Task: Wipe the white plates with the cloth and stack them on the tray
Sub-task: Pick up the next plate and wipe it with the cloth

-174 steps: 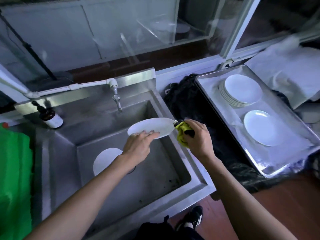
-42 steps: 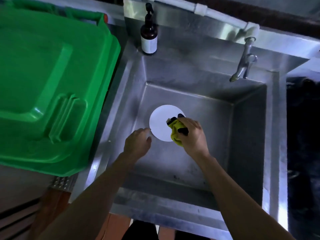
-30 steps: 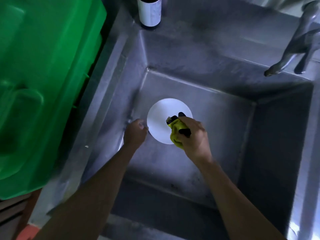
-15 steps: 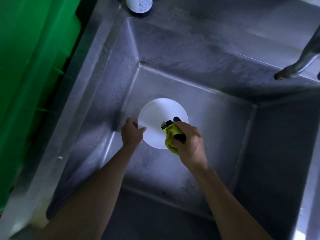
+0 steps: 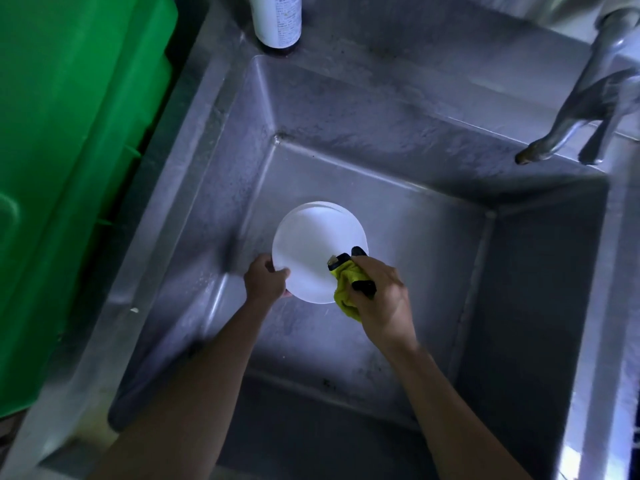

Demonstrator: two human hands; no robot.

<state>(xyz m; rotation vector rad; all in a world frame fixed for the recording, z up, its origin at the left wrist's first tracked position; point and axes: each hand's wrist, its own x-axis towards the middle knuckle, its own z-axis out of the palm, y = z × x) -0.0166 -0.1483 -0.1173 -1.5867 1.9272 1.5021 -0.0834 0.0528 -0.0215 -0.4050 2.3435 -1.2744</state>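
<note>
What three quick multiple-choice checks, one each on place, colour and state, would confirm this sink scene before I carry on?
1. Where is the round white plate?
A. inside the steel sink basin
B. on the green plastic bin lid
C. under the metal tap

2. What colour is the cloth?
A. white
B. yellow
C. blue

3. What is the left hand doing?
A. hanging idle
B. gripping the plate's rim
C. holding the bottle

Key: 1 A, the plate lies low in the basin; 2 B, yellow folds show in the right hand; 3 B, thumb and fingers pinch the plate's near-left edge.
</note>
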